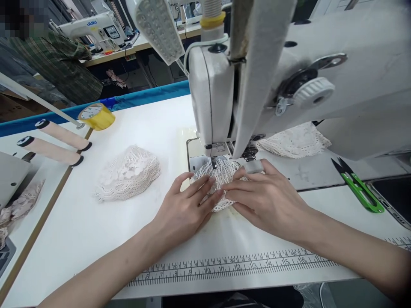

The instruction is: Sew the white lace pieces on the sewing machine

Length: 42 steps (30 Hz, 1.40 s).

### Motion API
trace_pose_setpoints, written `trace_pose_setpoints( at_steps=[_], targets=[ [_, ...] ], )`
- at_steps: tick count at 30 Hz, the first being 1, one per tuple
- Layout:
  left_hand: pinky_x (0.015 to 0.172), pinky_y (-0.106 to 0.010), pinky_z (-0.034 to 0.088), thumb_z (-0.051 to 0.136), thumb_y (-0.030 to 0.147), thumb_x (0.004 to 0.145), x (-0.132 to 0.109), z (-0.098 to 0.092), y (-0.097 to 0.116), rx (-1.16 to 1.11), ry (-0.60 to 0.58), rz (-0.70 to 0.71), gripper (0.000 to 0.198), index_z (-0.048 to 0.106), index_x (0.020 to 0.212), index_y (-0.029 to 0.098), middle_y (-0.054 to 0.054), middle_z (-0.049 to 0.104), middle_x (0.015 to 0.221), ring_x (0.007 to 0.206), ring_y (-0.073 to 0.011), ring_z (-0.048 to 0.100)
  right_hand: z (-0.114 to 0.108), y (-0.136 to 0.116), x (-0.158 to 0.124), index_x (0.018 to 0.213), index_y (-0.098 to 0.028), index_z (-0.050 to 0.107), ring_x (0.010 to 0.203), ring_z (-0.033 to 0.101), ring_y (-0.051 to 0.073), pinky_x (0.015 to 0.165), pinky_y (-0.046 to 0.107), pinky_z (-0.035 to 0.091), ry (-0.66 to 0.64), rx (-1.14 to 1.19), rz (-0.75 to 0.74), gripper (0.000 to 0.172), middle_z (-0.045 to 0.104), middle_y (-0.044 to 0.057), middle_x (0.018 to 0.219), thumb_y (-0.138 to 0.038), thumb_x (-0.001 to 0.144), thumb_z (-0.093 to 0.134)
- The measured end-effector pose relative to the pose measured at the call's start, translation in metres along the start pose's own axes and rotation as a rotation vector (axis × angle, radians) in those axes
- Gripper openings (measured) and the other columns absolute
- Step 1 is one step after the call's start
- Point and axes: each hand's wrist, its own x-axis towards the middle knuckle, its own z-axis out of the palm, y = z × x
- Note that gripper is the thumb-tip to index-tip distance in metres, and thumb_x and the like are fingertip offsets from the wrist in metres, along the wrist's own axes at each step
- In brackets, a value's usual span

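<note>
A round piece of white openwork lace lies gathered under the presser foot of a white sewing machine. My left hand is on the lace's left and near side, its bent fingertips closed on the edge. From the right, my right hand grips the lace close to the foot, fingertips almost meeting those of the left. A grey-white wrap covers one right fingertip. Fingers hide part of the lace, and the needle point cannot be made out.
A lace pile sits left, another lace stack behind the machine arm. Green thread snips lie beside a phone at right. Thread cones and yellow tape stand left. A printed ruler edges the table. A person is behind.
</note>
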Motion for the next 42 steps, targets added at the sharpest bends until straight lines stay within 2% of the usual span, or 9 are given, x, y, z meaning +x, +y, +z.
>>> trace_pose_setpoints(
  at_steps=[7, 15, 19, 26, 29, 31, 35, 38, 42],
  targets=[
    [0.109, -0.055, 0.033, 0.048, 0.018, 0.095, 0.002, 0.005, -0.005, -0.035, 0.021, -0.031, 0.032, 0.06, 0.124, 0.017, -0.012, 0.064, 0.126, 0.12, -0.0252, 0.059, 0.003, 0.004, 0.002, 0.082, -0.02, 0.073, 0.077, 0.063, 0.017, 0.083, 0.035, 0.033, 0.041, -0.056, -0.03, 0.027, 0.076, -0.001, 0.085, -0.003, 0.086, 0.052],
    [0.116, -0.062, 0.021, 0.044, 0.02, 0.097, 0.007, 0.01, -0.015, -0.031, -0.016, -0.077, 0.035, 0.056, 0.13, 0.02, -0.012, 0.063, 0.129, 0.123, -0.0247, 0.057, 0.011, 0.013, 0.005, 0.082, -0.022, 0.073, 0.077, 0.062, 0.017, 0.085, 0.036, 0.033, 0.073, -0.139, -0.057, 0.026, 0.076, -0.002, 0.096, -0.004, 0.086, 0.054],
    [0.115, -0.062, 0.023, 0.046, 0.02, 0.097, 0.01, 0.015, -0.02, -0.024, 0.03, -0.084, 0.033, 0.059, 0.127, 0.019, -0.012, 0.063, 0.128, 0.121, -0.0251, 0.059, 0.014, 0.018, 0.007, 0.087, -0.022, 0.073, 0.077, 0.062, 0.018, 0.086, 0.037, 0.035, 0.078, -0.162, -0.03, 0.025, 0.076, -0.001, 0.089, -0.008, 0.089, 0.052],
    [0.115, -0.063, 0.023, 0.05, 0.019, 0.095, 0.012, 0.017, -0.024, -0.062, 0.03, -0.13, 0.036, 0.057, 0.13, 0.022, -0.011, 0.064, 0.127, 0.122, -0.0266, 0.058, 0.02, 0.027, 0.008, 0.09, -0.024, 0.074, 0.083, 0.062, 0.021, 0.09, 0.04, 0.036, 0.056, -0.222, 0.011, 0.027, 0.075, 0.001, 0.078, -0.016, 0.094, 0.048],
    [0.114, -0.06, 0.026, 0.051, 0.017, 0.093, 0.014, 0.017, -0.023, -0.124, 0.046, -0.166, 0.034, 0.061, 0.125, 0.023, -0.009, 0.065, 0.124, 0.118, -0.0247, 0.059, 0.022, 0.028, 0.007, 0.092, -0.023, 0.074, 0.082, 0.061, 0.021, 0.091, 0.039, 0.035, 0.068, -0.232, 0.001, 0.025, 0.074, 0.002, 0.076, -0.017, 0.093, 0.05],
    [0.111, -0.056, 0.033, 0.052, 0.016, 0.092, 0.016, 0.016, -0.024, -0.224, 0.051, -0.235, 0.032, 0.064, 0.121, 0.024, -0.008, 0.065, 0.12, 0.114, -0.0234, 0.06, 0.022, 0.028, 0.008, 0.094, -0.022, 0.074, 0.08, 0.06, 0.02, 0.092, 0.039, 0.036, 0.09, -0.205, 0.001, 0.025, 0.073, 0.001, 0.072, -0.017, 0.093, 0.05],
    [0.098, -0.045, 0.046, 0.048, 0.023, 0.096, 0.023, 0.014, -0.027, -0.509, 0.017, -0.443, 0.025, 0.072, 0.102, 0.025, -0.006, 0.062, 0.117, 0.111, -0.0214, 0.056, 0.021, 0.028, 0.012, 0.09, -0.023, 0.075, 0.079, 0.061, 0.019, 0.087, 0.037, 0.04, 0.057, -0.065, 0.139, 0.027, 0.07, 0.002, 0.071, -0.022, 0.096, 0.048],
    [0.099, -0.045, 0.045, 0.044, 0.03, 0.099, 0.026, 0.011, -0.029, -0.618, -0.018, -0.514, 0.031, 0.074, 0.09, 0.024, -0.004, 0.061, 0.117, 0.111, -0.0206, 0.055, 0.019, 0.027, 0.015, 0.092, -0.021, 0.074, 0.081, 0.062, 0.019, 0.089, 0.037, 0.039, 0.025, 0.016, 0.225, 0.025, 0.071, 0.003, 0.077, -0.027, 0.097, 0.05],
    [0.101, -0.046, 0.043, 0.044, 0.031, 0.099, 0.025, 0.011, -0.031, -0.624, -0.026, -0.506, 0.033, 0.074, 0.086, 0.024, -0.003, 0.061, 0.119, 0.114, -0.0211, 0.053, 0.02, 0.027, 0.014, 0.088, -0.024, 0.075, 0.082, 0.061, 0.02, 0.089, 0.038, 0.037, 0.019, 0.009, 0.201, 0.028, 0.072, 0.002, 0.079, -0.028, 0.098, 0.049]
  ],
)
